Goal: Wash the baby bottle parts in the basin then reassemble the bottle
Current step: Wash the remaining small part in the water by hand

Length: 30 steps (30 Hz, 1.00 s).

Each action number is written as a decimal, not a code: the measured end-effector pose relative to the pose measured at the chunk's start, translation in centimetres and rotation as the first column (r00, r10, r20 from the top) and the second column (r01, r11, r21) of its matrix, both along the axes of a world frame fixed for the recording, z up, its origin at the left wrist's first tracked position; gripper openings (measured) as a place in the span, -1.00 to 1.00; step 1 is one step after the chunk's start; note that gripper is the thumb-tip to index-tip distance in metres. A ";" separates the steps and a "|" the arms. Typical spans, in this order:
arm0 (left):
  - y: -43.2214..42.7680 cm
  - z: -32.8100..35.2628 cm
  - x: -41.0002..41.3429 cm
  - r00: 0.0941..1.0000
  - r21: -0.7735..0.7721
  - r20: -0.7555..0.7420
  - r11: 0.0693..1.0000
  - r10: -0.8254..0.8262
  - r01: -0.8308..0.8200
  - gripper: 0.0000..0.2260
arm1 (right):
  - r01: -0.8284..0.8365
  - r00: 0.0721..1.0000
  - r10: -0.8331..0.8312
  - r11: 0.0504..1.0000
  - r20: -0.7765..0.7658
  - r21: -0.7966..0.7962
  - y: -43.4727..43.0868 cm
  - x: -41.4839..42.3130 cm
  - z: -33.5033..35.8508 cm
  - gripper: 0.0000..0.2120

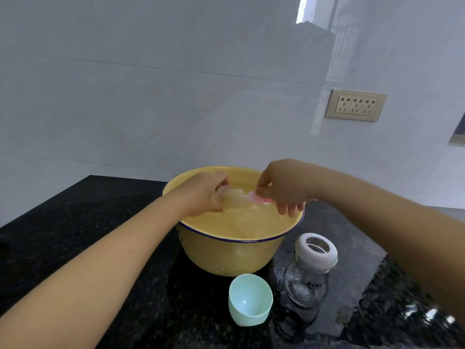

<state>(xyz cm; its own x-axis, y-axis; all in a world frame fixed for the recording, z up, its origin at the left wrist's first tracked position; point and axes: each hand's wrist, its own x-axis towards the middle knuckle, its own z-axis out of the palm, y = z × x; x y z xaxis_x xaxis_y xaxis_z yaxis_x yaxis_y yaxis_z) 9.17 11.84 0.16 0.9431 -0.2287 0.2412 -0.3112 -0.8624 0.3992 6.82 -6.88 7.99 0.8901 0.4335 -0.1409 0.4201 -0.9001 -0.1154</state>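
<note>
Nearest, at the lower edge, two bare forearms stretched forward over a black speckled stone counter (88,222), wet and glossy on the right side. Just ahead, a mint-green cap (250,299): smooth plastic, dome-shaped, lying tilted with the hollow facing up. Beside it to the right, a clear glass bottle (305,285), upright and rounded, with dark lettering reading roughly "KVAI" and finer print beneath too small to read. On its neck, a white collar ring (316,251), open at the top. Behind both, a yellow basin (226,255), round, dark blue along the rim, holding water. Over the water, left hand (201,191) curled round a pale translucent soft part (232,195), blurred. Right hand (281,187) pinching a pink thing (256,197) against it, kind unclear. On the glossy white wall (151,109), a gold-toned socket plate (356,105) with three outlets.
</note>
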 end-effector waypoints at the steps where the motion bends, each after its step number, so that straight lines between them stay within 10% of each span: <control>1: 0.0 0.0 0.0 1.000 -0.011 -0.010 1.000 -0.022 0.022 -0.73 | 0.010 1.000 -0.009 0.999 -0.028 0.033 -0.2 0.2 0.6 -0.66; 7: 0.0 0.1 -0.1 0.991 -0.075 -0.038 0.989 -0.131 0.128 -0.66 | 0.046 0.978 -0.016 0.989 -0.208 0.141 -1.1 1.0 2.1 -0.73; 20: 0.1 0.0 -0.3 0.995 -0.065 -0.014 0.993 -0.097 0.096 -0.67 | -0.035 0.896 0.101 0.987 0.432 -0.159 -1.0 1.1 -0.7 -0.72; 30: 0.1 0.4 -0.7 0.992 -0.129 0.068 0.985 -0.107 0.115 -0.68 | 0.372 0.900 -0.242 0.860 -0.364 0.349 -1.0 2.1 -2.2 -0.80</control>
<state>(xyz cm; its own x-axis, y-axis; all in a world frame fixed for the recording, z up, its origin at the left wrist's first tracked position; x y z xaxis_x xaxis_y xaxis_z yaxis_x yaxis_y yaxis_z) 8.46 11.92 0.60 0.8965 -0.2934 0.3320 -0.4290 -0.7621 0.4849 8.91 -7.93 5.79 0.9298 0.2212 -0.2941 0.0168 -0.8239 -0.5664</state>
